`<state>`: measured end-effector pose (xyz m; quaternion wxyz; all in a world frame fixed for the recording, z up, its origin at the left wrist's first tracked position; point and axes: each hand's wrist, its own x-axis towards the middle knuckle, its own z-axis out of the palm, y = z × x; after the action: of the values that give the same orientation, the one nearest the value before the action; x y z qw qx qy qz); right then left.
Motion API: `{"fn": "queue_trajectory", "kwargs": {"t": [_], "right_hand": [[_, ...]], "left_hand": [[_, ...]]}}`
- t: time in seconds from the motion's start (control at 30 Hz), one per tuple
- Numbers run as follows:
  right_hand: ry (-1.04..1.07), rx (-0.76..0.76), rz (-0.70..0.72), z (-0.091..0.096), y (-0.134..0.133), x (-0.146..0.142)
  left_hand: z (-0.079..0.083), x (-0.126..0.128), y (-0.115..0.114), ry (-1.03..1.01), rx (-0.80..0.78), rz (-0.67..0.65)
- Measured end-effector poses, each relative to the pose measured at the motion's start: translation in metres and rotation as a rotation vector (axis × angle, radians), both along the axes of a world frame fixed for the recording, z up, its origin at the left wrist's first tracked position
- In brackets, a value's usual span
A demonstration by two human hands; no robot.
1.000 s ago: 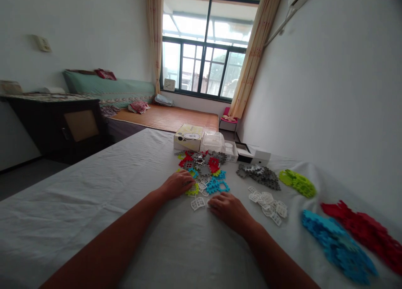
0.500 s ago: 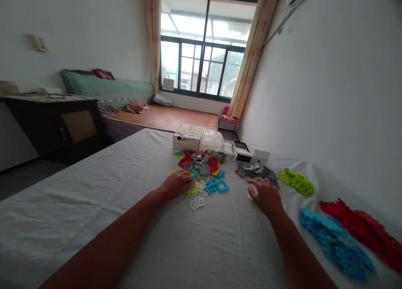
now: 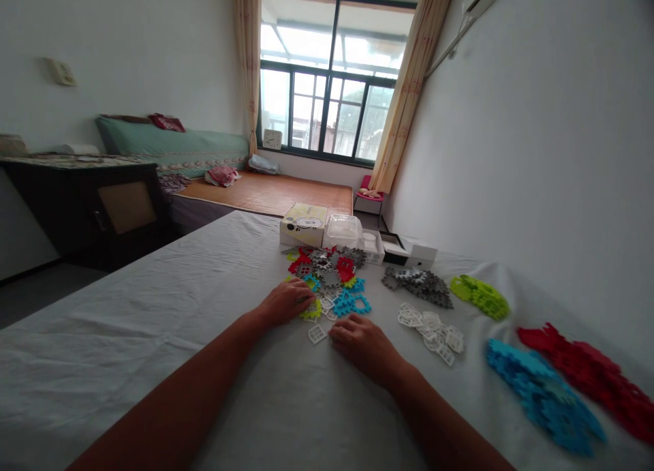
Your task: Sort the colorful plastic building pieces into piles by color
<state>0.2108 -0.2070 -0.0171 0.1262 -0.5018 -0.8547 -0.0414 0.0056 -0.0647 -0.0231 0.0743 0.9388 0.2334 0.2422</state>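
Note:
My left hand [image 3: 285, 302] rests at the near edge of a mixed pile of coloured plastic pieces [image 3: 330, 280], its fingers loosely bent over a yellow-green piece. My right hand [image 3: 362, 343] lies on the white sheet [image 3: 153, 321] just right of a single white grid piece [image 3: 317, 333], fingers slightly curled, fingertips close to the piece and nothing visibly held. To its right is a small heap of white pieces [image 3: 432, 324].
Sorted heaps lie to the right: grey [image 3: 422, 285], yellow-green [image 3: 480, 296], blue [image 3: 541, 396], red [image 3: 587, 375]. Boxes [image 3: 302, 224] and a clear container [image 3: 343, 230] stand at the far edge. A dark cabinet [image 3: 92, 205] is at left and a wall close on the right.
My right hand came back left from the white heap to the lone white piece near the pile; one of the two white pieces there is gone. My left hand stayed put.

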Motion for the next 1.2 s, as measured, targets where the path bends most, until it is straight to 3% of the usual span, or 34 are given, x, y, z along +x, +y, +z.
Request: {"fn": "queue_trajectory", "kwargs": {"t": [0.13,0.33,0.43,0.5,0.57,0.67,0.77,0.87,1.03,1.1,1.2], "right_hand": [[0.055,0.058,-0.198,0.007,-0.001,0.022],[0.119,0.068,-0.73,0.014,-0.001,0.102],[0.055,0.102,-0.804,0.012,0.0,0.123],[0.072,0.174,-0.737,0.01,0.001,0.114],[0.147,0.178,-0.543,0.006,0.002,0.087],[0.191,0.048,-0.153,0.0,0.0,0.034],[0.108,-0.036,0.074,-0.003,-0.004,-0.005],[0.049,-0.044,0.087,0.0,-0.006,-0.016],[-0.014,-0.037,-0.023,0.011,-0.008,-0.007],[-0.037,-0.017,-0.061,0.014,-0.01,-0.006],[-0.062,0.017,-0.125,0.015,-0.009,-0.003]], "left_hand": [[0.0,0.0,0.001,0.0,-0.007,-0.009],[0.001,0.0,0.001,0.003,-0.013,-0.017],[0.0,0.001,0.002,-0.001,-0.015,-0.016],[0.0,0.0,0.002,-0.001,-0.013,-0.015],[-0.001,0.0,0.002,0.002,-0.01,-0.014],[0.0,0.0,0.001,0.011,-0.003,-0.01],[0.001,0.001,0.0,0.022,0.012,0.006],[-0.001,-0.001,0.001,0.031,0.034,0.067],[-0.002,-0.004,0.006,0.019,0.079,0.24],[0.0,-0.003,0.005,-0.009,0.085,0.231],[0.002,0.002,-0.001,-0.045,0.071,0.107]]}}
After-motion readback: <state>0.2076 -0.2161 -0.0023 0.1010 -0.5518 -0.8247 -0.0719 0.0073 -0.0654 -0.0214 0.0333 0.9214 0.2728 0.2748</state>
